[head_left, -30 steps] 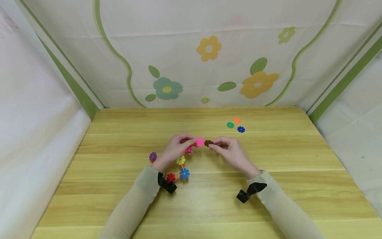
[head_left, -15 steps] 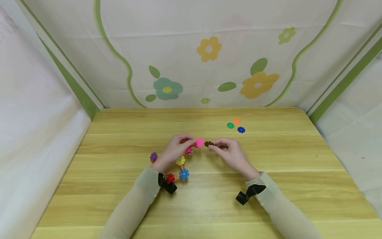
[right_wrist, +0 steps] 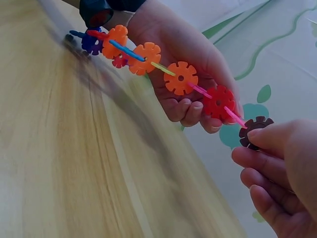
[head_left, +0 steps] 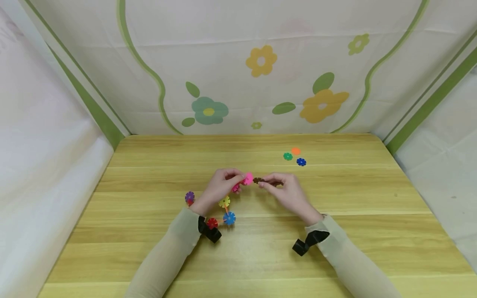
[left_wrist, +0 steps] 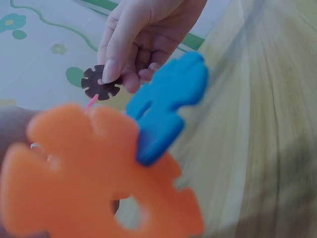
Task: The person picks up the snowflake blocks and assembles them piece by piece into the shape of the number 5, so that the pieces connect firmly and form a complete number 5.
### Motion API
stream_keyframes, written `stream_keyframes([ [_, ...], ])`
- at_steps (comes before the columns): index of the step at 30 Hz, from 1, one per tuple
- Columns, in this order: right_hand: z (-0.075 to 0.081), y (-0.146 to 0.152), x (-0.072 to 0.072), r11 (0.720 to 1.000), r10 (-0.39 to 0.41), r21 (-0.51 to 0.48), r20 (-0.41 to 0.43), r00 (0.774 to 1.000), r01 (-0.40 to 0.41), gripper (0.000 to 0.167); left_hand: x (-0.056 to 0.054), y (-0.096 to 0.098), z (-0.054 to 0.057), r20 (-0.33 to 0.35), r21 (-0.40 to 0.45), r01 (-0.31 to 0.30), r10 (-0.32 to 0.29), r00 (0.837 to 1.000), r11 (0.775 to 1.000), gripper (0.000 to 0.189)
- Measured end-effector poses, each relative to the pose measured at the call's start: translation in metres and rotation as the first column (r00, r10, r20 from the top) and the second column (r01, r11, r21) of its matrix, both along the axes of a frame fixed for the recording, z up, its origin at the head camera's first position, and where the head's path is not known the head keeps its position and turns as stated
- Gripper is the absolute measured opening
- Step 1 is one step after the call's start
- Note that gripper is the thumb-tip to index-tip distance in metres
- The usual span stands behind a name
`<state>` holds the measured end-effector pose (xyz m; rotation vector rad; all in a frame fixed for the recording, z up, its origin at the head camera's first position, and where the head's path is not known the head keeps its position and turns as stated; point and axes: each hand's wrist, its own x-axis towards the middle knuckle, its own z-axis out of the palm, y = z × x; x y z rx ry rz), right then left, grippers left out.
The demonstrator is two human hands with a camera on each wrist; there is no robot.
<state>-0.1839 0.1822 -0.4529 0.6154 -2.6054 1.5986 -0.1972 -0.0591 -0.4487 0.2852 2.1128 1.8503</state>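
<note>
My left hand (head_left: 220,186) pinches the end of a chain of slotted snowflake discs, near its pink disc (head_left: 248,178). From there the chain curves back below the wrist through a yellow disc (head_left: 224,201), a blue disc (head_left: 229,218) and a red disc (head_left: 212,223). A purple disc (head_left: 189,196) shows left of the wrist; the forearm hides part of the chain. My right hand (head_left: 287,192) holds a brown disc (right_wrist: 257,131) between thumb and index finger. In the right wrist view, its notched rim is right at the edge of the pink disc (right_wrist: 235,117).
Behind the right hand, a green disc (head_left: 287,156), an orange disc (head_left: 296,151) and a dark blue disc (head_left: 301,162) lie loose on the wooden table (head_left: 335,248). A flower-printed cloth (head_left: 231,74) rises along the table's back edge.
My right hand has shifted slightly left, bringing the brown disc closer to the pink one and tilting it flatter. The left hand has barely moved; the chain hanging from it sways a little.
</note>
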Motion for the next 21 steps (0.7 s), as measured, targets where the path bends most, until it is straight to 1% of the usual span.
stream_keyframes([
  [4,-0.001,-0.002,0.001,1.0,-0.002,0.003,-0.01,1.0,0.002,0.008,0.001,0.0,-0.001,0.005,-0.012,0.007,-0.007,1.0,1.0,0.025],
  [9,-0.003,-0.007,0.002,1.0,-0.012,-0.009,-0.014,1.0,0.011,0.007,0.002,0.0,0.001,0.011,-0.029,-0.01,0.011,1.0,1.0,0.025],
  [16,-0.005,-0.013,0.003,0.999,-0.007,-0.035,-0.089,0.996,0.003,0.004,0.001,-0.001,0.003,-0.014,-0.032,-0.012,0.012,1.0,0.999,0.023],
  [21,-0.006,-0.014,0.003,0.999,0.0,-0.039,-0.113,0.994,-0.004,0.005,0.002,0.0,0.007,-0.002,-0.029,-0.005,0.005,1.0,1.0,0.024],
])
